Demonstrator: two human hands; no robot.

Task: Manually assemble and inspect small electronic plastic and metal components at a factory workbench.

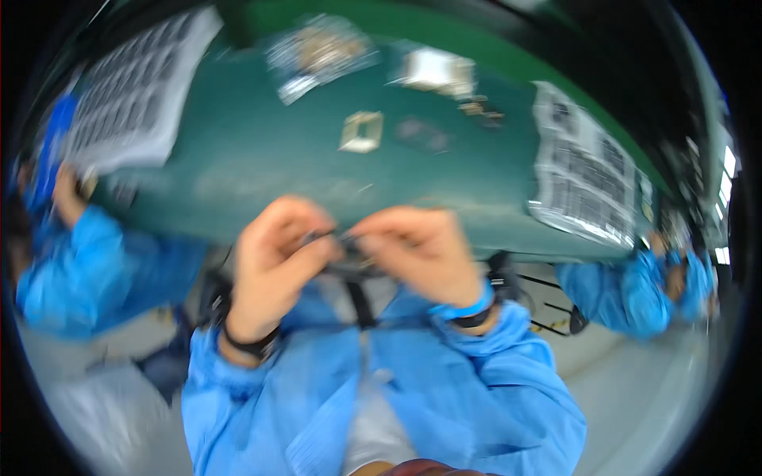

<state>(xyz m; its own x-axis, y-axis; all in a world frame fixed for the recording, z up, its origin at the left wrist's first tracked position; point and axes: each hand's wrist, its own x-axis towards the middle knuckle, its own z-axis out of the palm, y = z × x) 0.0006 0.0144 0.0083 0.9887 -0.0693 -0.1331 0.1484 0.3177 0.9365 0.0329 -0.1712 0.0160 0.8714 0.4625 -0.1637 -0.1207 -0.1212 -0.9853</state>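
Note:
My left hand (276, 258) and my right hand (422, 252) meet in front of my chest, at the near edge of the table. Between their pinched fingertips is a small dark part (347, 241), gripped from both sides. Motion blur and the fingers hide most of its shape. Farther off on the green tabletop lies a small pale square frame (362, 132). Beside it, to the right, is a flat dark piece (421, 135), also blurred.
Toward the back lie a clear bag of tan parts (325, 49), a bag with a white block (435, 71) and small brown pieces (481, 111). Printed sheets lie left (147, 95) and right (583, 170). Blue-sleeved people (87, 274) sit on both sides.

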